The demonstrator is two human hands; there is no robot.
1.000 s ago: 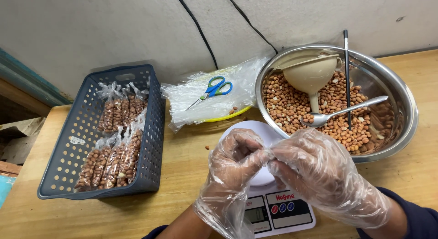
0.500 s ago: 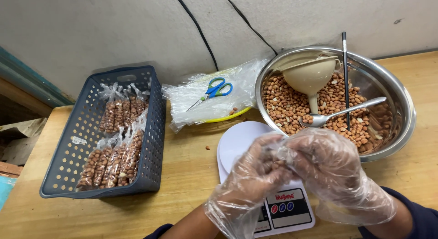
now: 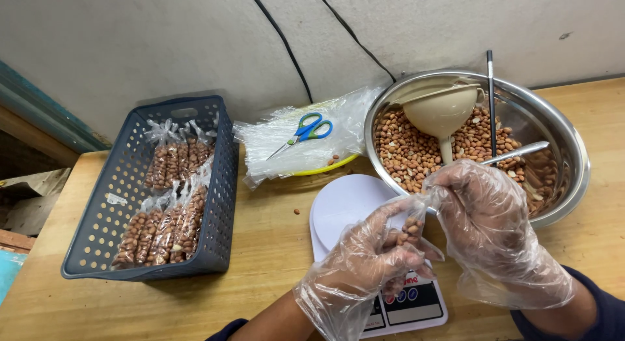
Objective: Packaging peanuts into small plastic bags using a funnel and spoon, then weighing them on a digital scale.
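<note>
Left hand (image 3: 364, 263): gloved in loose clear plastic; fingers (image 3: 407, 250) clenched round the lower part of a small clear bag of peanuts (image 3: 410, 229).
Right hand (image 3: 491, 224): gloved likewise; fingers pinched on the bag's top, which is drawn up twd. the thumb.
Bag position: held between both hands, above the front of the white kitchen scale (image 3: 364, 217), not resting on it as far as can be seen.
Handling (judged): light, soft, thin film; slippery betw. two plastic gloves; easily torn or spilled if squeezed at the filled part. Best taken at the empty neck above the nuts, w/ the base cupped.
Scale: white round plate, display end partly hidden under the hands; sits on the wooden desk (image 3: 273, 250).
Bowl: steel bowl (image 3: 573, 178) of peanuts just behind the right hand; a beige funnel (image 3: 443, 110), a spoon handle (image 3: 521, 151) and a thin dark rod (image 3: 491, 100) are laid in it.
Bag stack: pile of empty clear bags (image 3: 286, 152) on a yellow plate (image 3: 325, 168), blue-handled scissors (image 3: 306, 131) on top; behind the scale.
Basket: grey-blue perforated basket (image 3: 97, 230) at left, well apart, w/ filled peanut bags (image 3: 172, 211) laid in rows.
In the way: bowl rim and spoon handle close to the right wrist; one loose nut (image 3: 296, 211) on the desk left of the scale.
</note>
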